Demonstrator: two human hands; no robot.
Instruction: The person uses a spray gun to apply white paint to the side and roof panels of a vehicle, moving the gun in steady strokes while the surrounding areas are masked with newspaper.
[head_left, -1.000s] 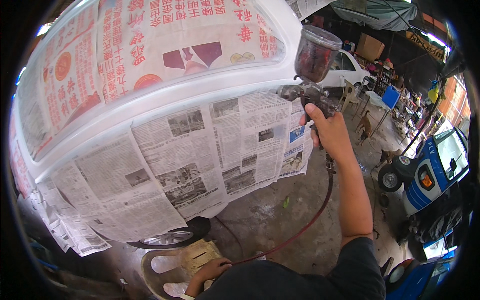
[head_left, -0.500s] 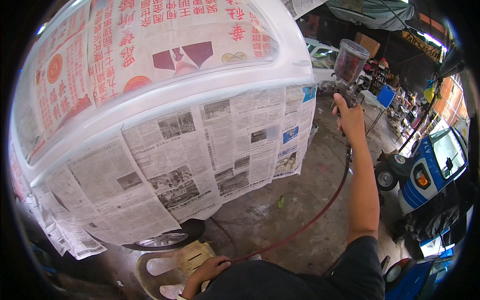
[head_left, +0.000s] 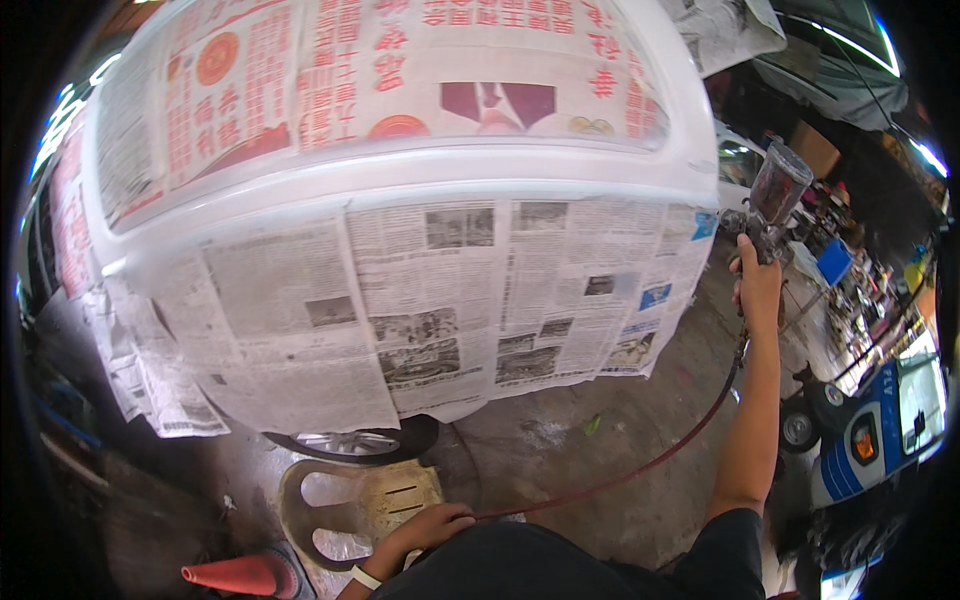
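Observation:
My right hand (head_left: 758, 285) is closed around a spray gun (head_left: 765, 240), with its clear, stained paint cup (head_left: 782, 185) on top. I hold it at arm's length, beside the right corner of a white vehicle body (head_left: 450, 178). A dark red hose (head_left: 630, 474) hangs from the gun and curves down to my waist. There my left hand (head_left: 432, 527) is closed on the hose, low in front of me. Newspaper sheets (head_left: 540, 290) cover the vehicle's lower side, and red-printed paper (head_left: 350, 75) covers its window.
A worn beige plastic chair (head_left: 385, 490) stands below the vehicle's wheel (head_left: 360, 440). Near it is a red traffic cone (head_left: 235, 575) pointing left. To the right are a blue-and-white vehicle (head_left: 860, 435), a blue panel (head_left: 834, 262) and cluttered goods along the far side.
The view has swung left, so the vehicle and my right arm sit further right in the picture. The traffic cone has come into sight. Both hands keep their hold.

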